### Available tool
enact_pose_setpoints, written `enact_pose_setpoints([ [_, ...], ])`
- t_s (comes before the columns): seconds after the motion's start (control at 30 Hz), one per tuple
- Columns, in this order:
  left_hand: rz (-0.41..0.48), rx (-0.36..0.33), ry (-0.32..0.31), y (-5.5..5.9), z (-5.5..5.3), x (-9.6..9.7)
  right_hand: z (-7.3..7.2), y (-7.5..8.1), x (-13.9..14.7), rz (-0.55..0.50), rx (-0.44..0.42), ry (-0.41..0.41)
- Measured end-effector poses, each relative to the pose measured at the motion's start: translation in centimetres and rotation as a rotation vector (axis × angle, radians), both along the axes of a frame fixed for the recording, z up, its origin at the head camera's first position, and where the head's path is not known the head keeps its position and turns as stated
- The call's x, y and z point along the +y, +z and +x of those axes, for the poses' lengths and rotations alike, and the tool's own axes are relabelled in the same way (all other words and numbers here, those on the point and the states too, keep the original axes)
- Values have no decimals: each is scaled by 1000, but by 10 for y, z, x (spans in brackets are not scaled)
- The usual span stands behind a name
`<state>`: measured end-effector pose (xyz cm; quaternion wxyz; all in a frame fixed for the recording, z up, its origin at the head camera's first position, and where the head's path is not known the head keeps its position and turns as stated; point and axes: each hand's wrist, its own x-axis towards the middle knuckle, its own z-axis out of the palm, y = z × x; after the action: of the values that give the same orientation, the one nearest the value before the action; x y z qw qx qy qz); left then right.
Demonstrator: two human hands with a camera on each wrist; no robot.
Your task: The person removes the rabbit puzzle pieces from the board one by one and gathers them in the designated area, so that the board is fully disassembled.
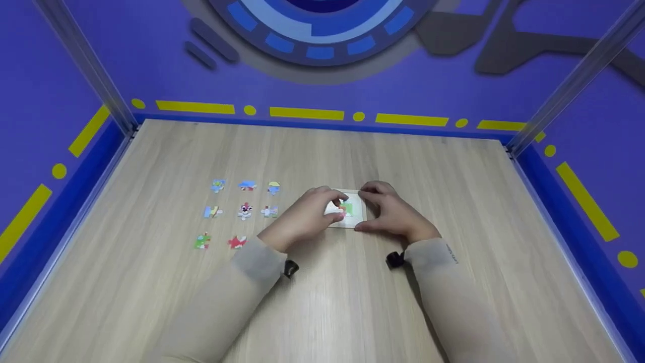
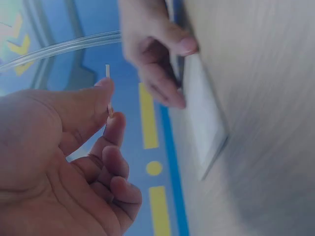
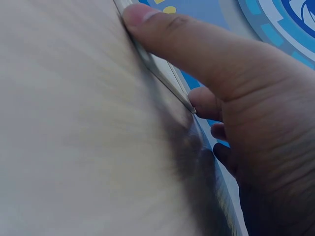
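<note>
My left hand (image 1: pixel 308 216) pinches a small jigsaw piece (image 1: pixel 347 207) between thumb and fingers, over a square white puzzle board (image 1: pixel 357 214). The left wrist view shows that piece (image 2: pixel 108 72) nearly edge-on, raised off the board (image 2: pixel 201 115). At the board's right side, my right hand (image 1: pixel 395 212) grips it, thumb at the near corner and fingers at the far one. The right wrist view has the thumb (image 3: pixel 170 32) on the board's rim (image 3: pixel 162 74). My left fingers hide part of the piece and the board's left side.
Several loose jigsaw pieces lie in rough rows left of my hands, among them a dog-face piece (image 1: pixel 245 211), a red piece (image 1: pixel 237 242) and a green piece (image 1: pixel 203 241). Blue-purple panels (image 1: pixel 322 91) border the wooden table (image 1: pixel 322 312) at the back and sides.
</note>
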<state>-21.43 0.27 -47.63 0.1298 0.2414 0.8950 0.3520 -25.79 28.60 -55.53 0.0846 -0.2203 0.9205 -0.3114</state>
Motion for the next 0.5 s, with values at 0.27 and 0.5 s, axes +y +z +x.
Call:
enact_pose_setpoints([
  [0.27,103,5,-42,11,29,-38,-2,0,0,16,24,-11],
  [0.5,121,-7,-30,-1,48,-70,-1,-1,-2,1,15,-9],
])
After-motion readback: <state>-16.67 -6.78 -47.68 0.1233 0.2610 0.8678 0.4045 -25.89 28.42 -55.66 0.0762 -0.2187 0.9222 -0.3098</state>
